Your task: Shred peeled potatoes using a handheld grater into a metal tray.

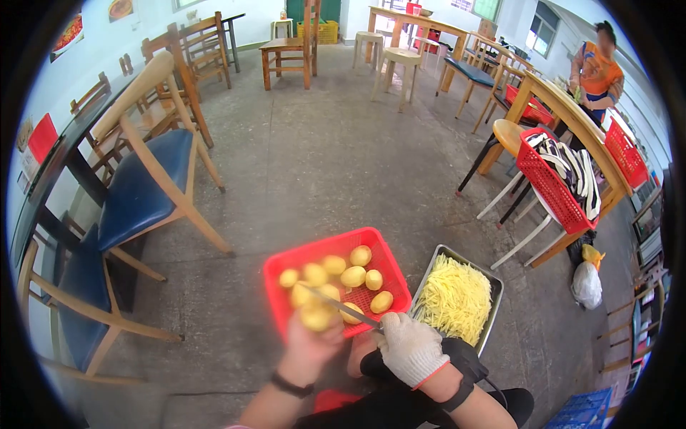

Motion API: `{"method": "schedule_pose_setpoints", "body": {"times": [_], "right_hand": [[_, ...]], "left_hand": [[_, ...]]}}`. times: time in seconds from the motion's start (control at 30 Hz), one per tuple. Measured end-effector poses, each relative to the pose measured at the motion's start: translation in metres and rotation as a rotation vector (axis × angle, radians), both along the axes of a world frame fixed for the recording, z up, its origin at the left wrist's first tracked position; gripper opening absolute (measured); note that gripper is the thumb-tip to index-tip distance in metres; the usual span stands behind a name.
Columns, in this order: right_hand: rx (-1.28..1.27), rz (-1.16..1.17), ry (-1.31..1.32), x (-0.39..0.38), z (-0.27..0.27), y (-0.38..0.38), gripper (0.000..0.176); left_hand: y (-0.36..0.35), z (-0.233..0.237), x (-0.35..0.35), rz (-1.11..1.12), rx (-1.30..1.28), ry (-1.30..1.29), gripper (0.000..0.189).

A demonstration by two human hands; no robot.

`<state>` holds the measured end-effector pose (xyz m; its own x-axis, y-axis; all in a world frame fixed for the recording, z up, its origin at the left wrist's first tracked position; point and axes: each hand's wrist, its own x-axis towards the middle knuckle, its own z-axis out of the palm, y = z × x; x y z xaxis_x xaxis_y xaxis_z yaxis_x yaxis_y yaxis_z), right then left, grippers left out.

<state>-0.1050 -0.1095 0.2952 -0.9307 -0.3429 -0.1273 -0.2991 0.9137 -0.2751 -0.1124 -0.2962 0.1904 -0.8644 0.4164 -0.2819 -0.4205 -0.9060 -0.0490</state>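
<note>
Over the near left corner of a red plastic basket (390, 252), my bare left hand (309, 352) grips a peeled potato (317, 317). A white knitted glove covers my right hand (414, 350), which is closed around the handle of a knife (350, 309). The knife's long thin blade points up and left, overlapping the potatoes in this view; the handle is hidden in the glove. Several peeled yellow potatoes (353, 277) lie in the basket. Right of it, close to the gloved hand, a metal tray (496, 294) holds a heap of shredded potato (455, 299).
Blue-seated wooden chairs (146, 187) stand at the left. To the right, a red basket (547, 182) of sliced eggplant sits on stools beside a wooden table (564, 107), where another person (597, 71) stands. A blue crate (582, 409) is at lower right.
</note>
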Motion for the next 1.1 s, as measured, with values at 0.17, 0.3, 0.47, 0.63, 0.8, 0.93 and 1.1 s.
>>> {"method": "schedule_pose_setpoints", "body": {"times": [0.17, 0.3, 0.47, 0.63, 0.8, 0.93, 1.1], "right_hand": [[0.034, -0.015, -0.041, -0.005, 0.003, 0.001, 0.029], [0.001, -0.007, -0.064, -0.007, -0.002, 0.005, 0.030], [-0.069, -0.014, -0.095, 0.000, -0.011, 0.001, 0.031], [-0.094, -0.032, -0.180, 0.005, -0.011, -0.008, 0.025], [-0.027, -0.029, -0.207, 0.003, -0.010, -0.010, 0.023], [0.085, -0.009, -0.123, -0.003, -0.007, -0.010, 0.019], [0.144, 0.118, 0.157, -0.007, -0.017, -0.003, 0.017]], "left_hand": [[0.003, 0.009, -0.004, 0.017, -0.093, -0.064, 0.043], [0.012, 0.032, -0.004, 0.112, -0.235, -0.095, 0.046], [0.018, 0.030, -0.003, 0.145, -0.377, -0.138, 0.047], [0.025, 0.021, -0.007, 0.169, -0.395, -0.164, 0.050], [0.027, 0.026, -0.007, 0.161, -0.382, -0.213, 0.049], [0.032, 0.031, -0.009, 0.235, -0.358, -0.243, 0.048], [0.029, 0.030, -0.008, 0.203, -0.312, -0.222, 0.048]]}}
